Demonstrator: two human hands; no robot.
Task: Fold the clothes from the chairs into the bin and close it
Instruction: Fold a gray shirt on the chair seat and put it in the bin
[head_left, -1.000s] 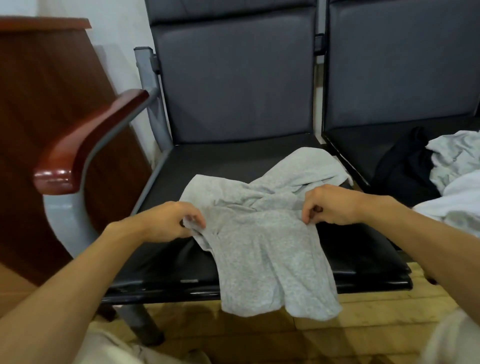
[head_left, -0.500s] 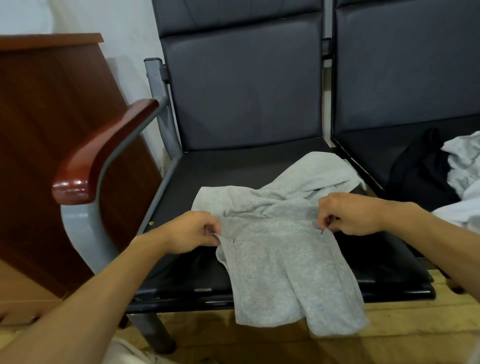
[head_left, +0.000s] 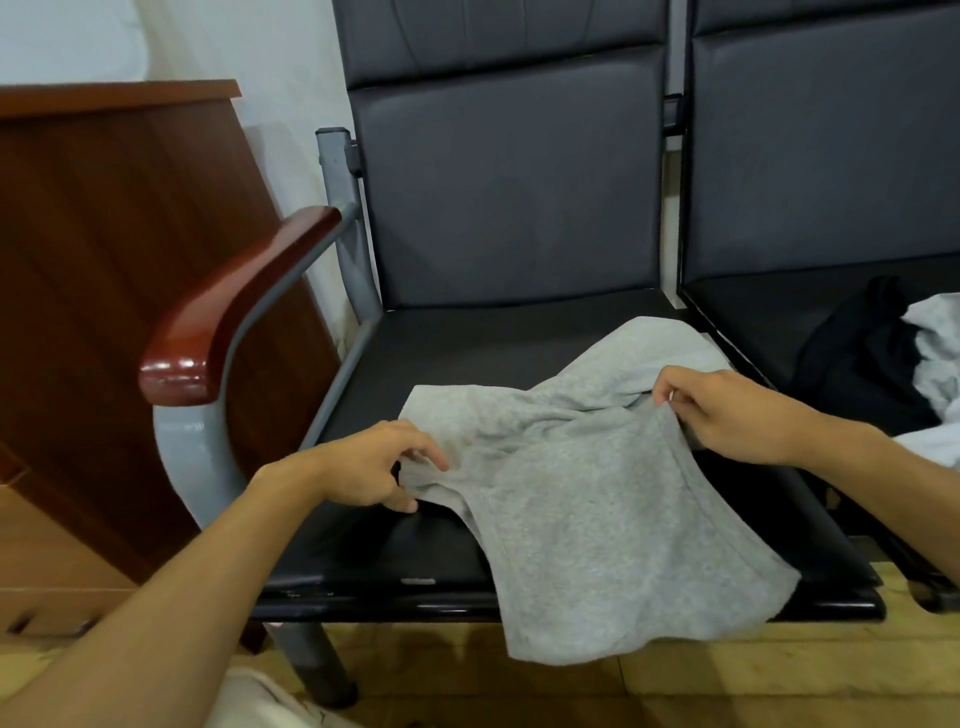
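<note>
A light grey garment (head_left: 587, 499) lies crumpled on the black seat of the left chair (head_left: 457, 358), its lower part hanging over the front edge. My left hand (head_left: 374, 467) pinches the garment's left edge between thumb and fingers. My right hand (head_left: 727, 410) pinches a fold at its right edge and lifts it slightly. On the right chair (head_left: 769, 312) lies a pile of black clothes (head_left: 857, 364) and pale grey-white clothes (head_left: 935, 364). No bin is in view.
A red-brown wooden armrest (head_left: 234, 306) on a grey metal frame stands left of the seat. A brown wooden cabinet (head_left: 104, 260) fills the far left. Yellowish wood floor (head_left: 727, 686) lies below the chairs.
Both hands have shifted their hold along the garment; the left hand's fingers have loosened and spread at the left edge, and the right hand has lifted its fold a little higher.
</note>
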